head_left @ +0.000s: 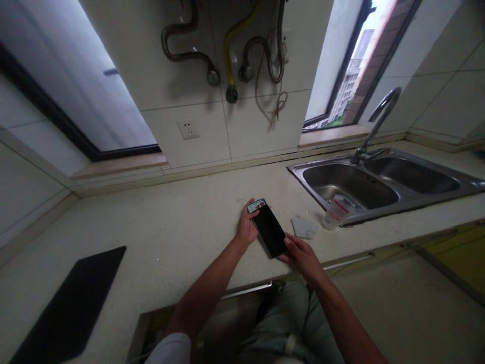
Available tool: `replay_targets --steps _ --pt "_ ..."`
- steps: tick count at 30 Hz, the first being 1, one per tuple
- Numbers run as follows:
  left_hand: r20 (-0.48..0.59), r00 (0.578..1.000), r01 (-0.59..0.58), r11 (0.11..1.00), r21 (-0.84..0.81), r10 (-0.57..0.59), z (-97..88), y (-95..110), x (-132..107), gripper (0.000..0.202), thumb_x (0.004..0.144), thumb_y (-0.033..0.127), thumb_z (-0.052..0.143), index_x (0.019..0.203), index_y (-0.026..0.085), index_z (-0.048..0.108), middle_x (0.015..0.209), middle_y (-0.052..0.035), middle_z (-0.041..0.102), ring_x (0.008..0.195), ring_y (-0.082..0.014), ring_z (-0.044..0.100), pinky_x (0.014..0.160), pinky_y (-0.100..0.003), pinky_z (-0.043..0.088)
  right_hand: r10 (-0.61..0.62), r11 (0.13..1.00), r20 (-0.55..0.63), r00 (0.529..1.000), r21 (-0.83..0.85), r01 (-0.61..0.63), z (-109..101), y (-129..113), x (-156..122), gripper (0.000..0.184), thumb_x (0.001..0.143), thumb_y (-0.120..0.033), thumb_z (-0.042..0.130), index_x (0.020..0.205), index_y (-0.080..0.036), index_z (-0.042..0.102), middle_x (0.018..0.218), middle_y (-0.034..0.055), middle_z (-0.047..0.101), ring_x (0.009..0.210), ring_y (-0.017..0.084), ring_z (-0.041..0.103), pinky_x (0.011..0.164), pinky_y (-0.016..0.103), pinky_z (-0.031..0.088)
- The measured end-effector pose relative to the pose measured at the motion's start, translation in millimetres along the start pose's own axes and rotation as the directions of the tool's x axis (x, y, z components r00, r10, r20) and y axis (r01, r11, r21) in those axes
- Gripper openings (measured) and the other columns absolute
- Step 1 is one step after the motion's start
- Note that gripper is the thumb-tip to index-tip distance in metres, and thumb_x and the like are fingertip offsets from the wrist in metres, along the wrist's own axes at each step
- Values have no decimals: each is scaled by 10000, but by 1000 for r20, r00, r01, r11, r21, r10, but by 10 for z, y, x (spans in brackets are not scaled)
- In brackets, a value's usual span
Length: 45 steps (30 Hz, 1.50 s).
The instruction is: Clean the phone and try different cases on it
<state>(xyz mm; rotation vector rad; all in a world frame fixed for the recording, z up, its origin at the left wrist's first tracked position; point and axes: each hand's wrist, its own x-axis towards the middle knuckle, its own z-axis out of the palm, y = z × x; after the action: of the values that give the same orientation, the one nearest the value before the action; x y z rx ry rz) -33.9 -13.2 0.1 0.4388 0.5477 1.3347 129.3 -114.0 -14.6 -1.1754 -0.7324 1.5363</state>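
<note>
Both hands hold a black smartphone [271, 232] tilted above the pale countertop. My left hand [247, 226] grips its upper left edge, the thumb lying over the front. At that top end a pale teal piece [256, 205] with reddish round shapes shows; whether it is a case or a second phone I cannot tell. My right hand [301, 254] is closed on the lower right corner, thumb on top and fingers underneath. A small whitish flat piece [304, 227] lies on the counter just beyond the right hand. Beside it, a clear plastic cup [336, 212] with red markings leans at the sink's edge.
A steel double sink [314, 194] with a tall faucet [382, 114] is set in the counter at right. At left lies a flat black panel [71, 303]. Pipes and a wall socket [188, 129] are on the tiled wall. A drawer handle [246, 289] runs below the front edge.
</note>
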Motion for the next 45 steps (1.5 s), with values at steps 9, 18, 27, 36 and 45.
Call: replay_targets --steps 9,18,27,36,45 --pt "-118 992 -52 998 -31 48 -2 -2 100 440 689 197 731 1093 212 555 963 -50 711 888 -213 687 960 -387 471 45 980 -79 996 -189 -59 -135 -77 -110 597 576 -685 808 781 -142 668 610 13 647 537 175 653 586 310 615" --pt "-162 986 21 996 -90 -36 -77 -78 173 400 748 365 710 1097 211 592 966 -56 702 901 -229 679 933 -406 494 61 989 37 997 -139 -55 -45 -240 -17 517 612 -644 796 743 -159 673 626 30 676 537 167 651 560 278 598" --pt "-108 994 31 999 -5 -32 -28 -94 73 466 699 253 729 1135 235 566 995 -47 694 912 -221 666 903 -402 500 30 985 -57 998 -166 -39 17 -273 149 386 695 -534 750 757 -161 671 659 37 696 554 177 672 542 272 600" --pt "-198 976 -83 996 35 89 -39 -119 138 479 665 143 728 1107 202 550 979 -56 701 909 -187 659 928 -349 478 19 989 -84 996 -147 -31 10 -140 131 386 728 -524 744 776 -154 641 629 31 669 506 166 658 512 269 609" --pt "-167 976 -114 979 171 143 -132 -135 178 401 670 166 767 1019 192 571 969 -44 688 883 -169 638 894 -331 477 52 978 -27 998 -203 -56 -7 -198 221 337 785 -493 709 743 -168 629 623 39 692 547 200 688 557 300 623"
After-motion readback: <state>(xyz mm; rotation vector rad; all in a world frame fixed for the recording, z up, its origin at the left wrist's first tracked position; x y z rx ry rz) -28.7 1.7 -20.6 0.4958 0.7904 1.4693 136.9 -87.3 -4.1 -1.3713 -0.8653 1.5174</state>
